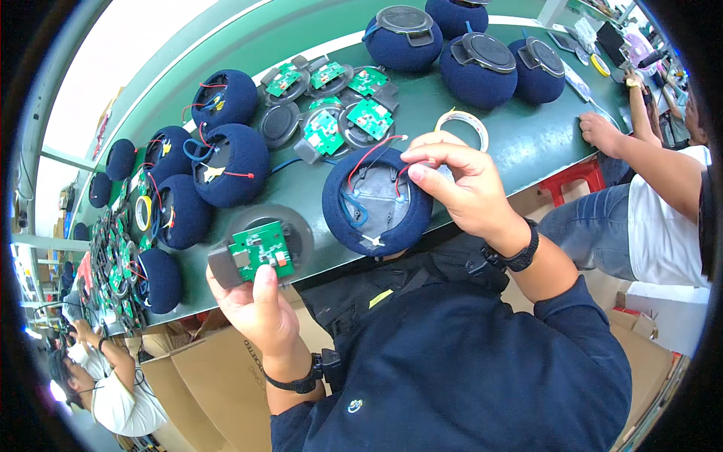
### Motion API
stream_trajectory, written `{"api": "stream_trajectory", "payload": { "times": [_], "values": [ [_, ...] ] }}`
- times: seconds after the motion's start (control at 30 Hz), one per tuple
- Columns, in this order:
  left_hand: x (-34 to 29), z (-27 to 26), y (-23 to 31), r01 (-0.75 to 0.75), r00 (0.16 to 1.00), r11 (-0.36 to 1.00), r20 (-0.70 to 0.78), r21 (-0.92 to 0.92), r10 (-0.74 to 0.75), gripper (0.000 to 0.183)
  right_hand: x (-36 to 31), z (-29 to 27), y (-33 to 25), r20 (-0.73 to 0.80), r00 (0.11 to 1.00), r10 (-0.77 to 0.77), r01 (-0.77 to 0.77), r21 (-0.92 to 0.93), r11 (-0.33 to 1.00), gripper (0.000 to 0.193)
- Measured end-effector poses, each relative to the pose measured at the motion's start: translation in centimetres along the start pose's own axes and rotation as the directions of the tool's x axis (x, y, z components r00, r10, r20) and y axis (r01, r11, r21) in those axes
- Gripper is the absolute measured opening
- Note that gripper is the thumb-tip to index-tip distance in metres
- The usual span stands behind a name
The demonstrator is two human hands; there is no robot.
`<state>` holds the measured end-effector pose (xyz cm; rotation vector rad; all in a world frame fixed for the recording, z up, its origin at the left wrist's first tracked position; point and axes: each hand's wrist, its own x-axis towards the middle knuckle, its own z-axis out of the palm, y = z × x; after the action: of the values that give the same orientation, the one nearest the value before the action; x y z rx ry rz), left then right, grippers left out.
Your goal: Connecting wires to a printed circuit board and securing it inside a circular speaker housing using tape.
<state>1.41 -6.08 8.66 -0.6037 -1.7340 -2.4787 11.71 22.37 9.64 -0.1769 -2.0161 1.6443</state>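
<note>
A round navy fabric-covered speaker body [334, 203] stands at the table's near edge with its open grey cavity showing. Red wires [367, 160] and a blue cord loop [351, 213] come out of that cavity. At its upper right rim, thumb and fingers of my right hand [471, 188] pinch the end of one red wire; the fingers hide its tip. To the left, my left hand [265, 313] grips a round black speaker base [298, 230] by its edge. The green circuit board [262, 250] on this base faces up, with my thumb against its lower edge.
More bases with green boards [324, 132] lie beyond the speaker body. Open navy bodies [252, 162] stand left, closed ones [482, 71] at the far right. A tape roll [482, 129] sits near my right hand. Other people work on both sides.
</note>
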Motion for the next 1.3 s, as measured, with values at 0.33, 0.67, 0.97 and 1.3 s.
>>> {"api": "stream_trajectory", "payload": {
  "times": [0.33, 0.67, 0.97, 1.3],
  "values": [
    [1.8, 5.8, 2.8, 0.131, 0.967, 0.99, 0.213, 0.057, -0.14, 0.059, 0.8, 2.1, -1.9, 0.045, 0.998, -0.041, 0.036, 0.102, 0.994, 0.019],
    [1.5, 7.1, 3.0, 0.184, 0.94, 0.974, 0.266, 0.136, -0.214, 0.059, 1.1, 1.6, -1.4, 0.072, 0.976, -0.204, 0.204, 0.012, 0.979, 0.021],
    [0.4, 7.4, 2.3, 0.169, 0.969, 0.985, 0.189, -0.028, -0.16, 0.058, 0.0, 1.0, -2.0, 0.091, 0.995, -0.052, 0.034, 0.187, 0.982, 0.018],
    [0.0, 7.0, -0.2, -0.103, 0.988, 0.99, 0.126, 0.1, 0.09, 0.031, 0.2, 1.2, -1.0, 0.103, 0.939, -0.328, 0.332, -0.022, 0.943, 0.01]
  ]
}}
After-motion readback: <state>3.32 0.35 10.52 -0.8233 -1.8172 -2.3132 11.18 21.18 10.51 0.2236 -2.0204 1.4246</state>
